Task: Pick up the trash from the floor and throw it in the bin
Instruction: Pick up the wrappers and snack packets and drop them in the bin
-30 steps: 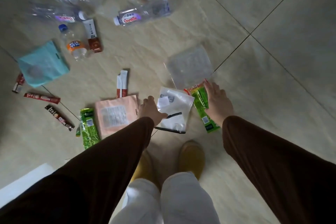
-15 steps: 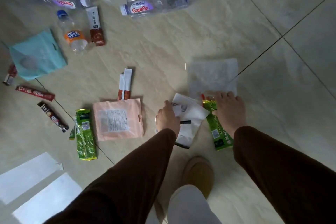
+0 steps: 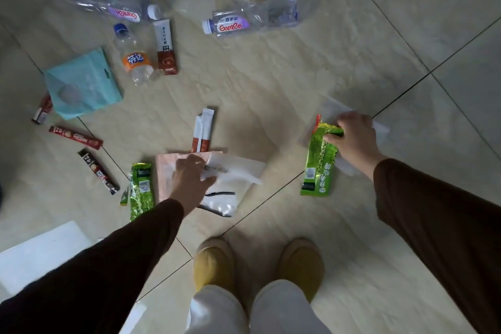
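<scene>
Since a moment ago, the right hand (image 3: 353,139) is lifting the green packet (image 3: 320,163) away from the white zip bag (image 3: 230,184), which the left hand (image 3: 191,180) is now gathering up. The right grip is pinching the packet's top edge, together with a clear plastic sheet (image 3: 379,130) behind it. The left grip is closing on the white bag's upper corner, above a pink pouch (image 3: 165,171) lying on the tiled floor (image 3: 271,76). Bottles (image 3: 238,23), sachets (image 3: 203,130), another green packet (image 3: 141,191) and a teal bag (image 3: 81,84) are lying scattered farther out. Yellow slippers (image 3: 214,263) are standing below.
</scene>
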Demonstrator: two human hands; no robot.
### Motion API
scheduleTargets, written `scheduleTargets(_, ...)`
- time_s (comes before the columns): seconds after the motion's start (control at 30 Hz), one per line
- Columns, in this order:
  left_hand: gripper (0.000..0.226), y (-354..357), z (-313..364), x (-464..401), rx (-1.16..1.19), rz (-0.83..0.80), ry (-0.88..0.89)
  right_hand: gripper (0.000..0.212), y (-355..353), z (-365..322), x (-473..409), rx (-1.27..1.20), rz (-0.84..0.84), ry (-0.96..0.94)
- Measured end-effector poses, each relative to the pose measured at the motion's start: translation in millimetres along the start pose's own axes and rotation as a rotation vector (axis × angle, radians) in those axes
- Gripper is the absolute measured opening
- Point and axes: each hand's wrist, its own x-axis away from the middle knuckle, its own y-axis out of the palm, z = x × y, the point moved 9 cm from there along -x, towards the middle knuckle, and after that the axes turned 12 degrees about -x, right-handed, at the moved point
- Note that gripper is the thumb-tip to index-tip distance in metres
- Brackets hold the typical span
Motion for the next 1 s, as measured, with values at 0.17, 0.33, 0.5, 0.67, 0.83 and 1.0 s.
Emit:
scheduleTargets(0.17, 0.053, -2, -23, -28, -0.426, 0.145, 0.054, 0.051, 13, 12, -9, 0.055, 0.006, 0.143)
scheduleTargets(0.33, 0.045, 0, -15, -38, -0.594, 0.176, -0.033, 0.036, 26, -3, 5, 0.233, 0.137, 0.117)
scheduleTargets(0.5, 0.035, -2, -11, -29, -0.693, 0.075, -0.024, 0.031, 41, -21, 20, 0.186, 0.064, 0.085)
scheduleTargets(0.67, 0.033, -40, 1, 14, -0.484, 0.016, -0.061, 0.023, 14, -54, 56, -0.125, -0.003, 0.059)
scheduleTargets(0.83, 0.054, -110, 40, 67, 0.075, 0.002, -0.138, 0.020, -64, -99, 110, -0.347, 0.090, 0.050)
scheduleTargets(1.0, 0.030, -203, 88, 106, 0.219, 0.003, -0.192, 0.021, -174, -130, 161, -0.633, 0.231, 0.105)
